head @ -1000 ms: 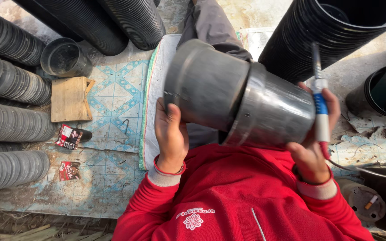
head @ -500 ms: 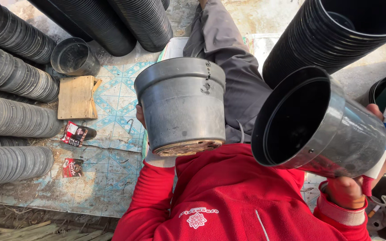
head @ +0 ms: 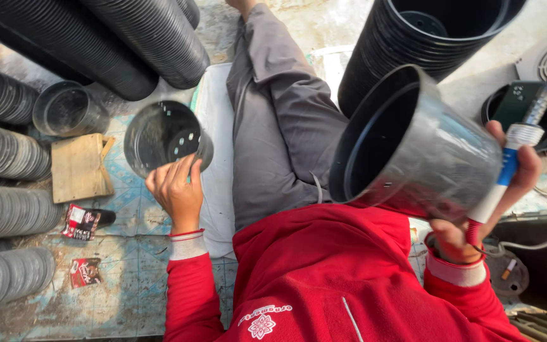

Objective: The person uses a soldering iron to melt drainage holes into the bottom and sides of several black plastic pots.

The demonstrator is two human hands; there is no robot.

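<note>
Head view looks down on a person in a red top sitting on the floor (head: pixel 128 297). Left hand (head: pixel 177 193) has its grip wrapped around the rim of a black pot (head: pixel 159 136), held low beside the left knee with its holed bottom showing inside. Right hand (head: pixel 476 209) is clenched on a second black pot (head: pixel 413 152), tilted with its mouth toward the left, and also clamps a soldering iron (head: pixel 508 164) with a blue and white handle against the pot's wall. Long stacks of black pots (head: pixel 153 38) lie around. A wooden block (head: pixel 78 166) lies near the left pot.
</note>
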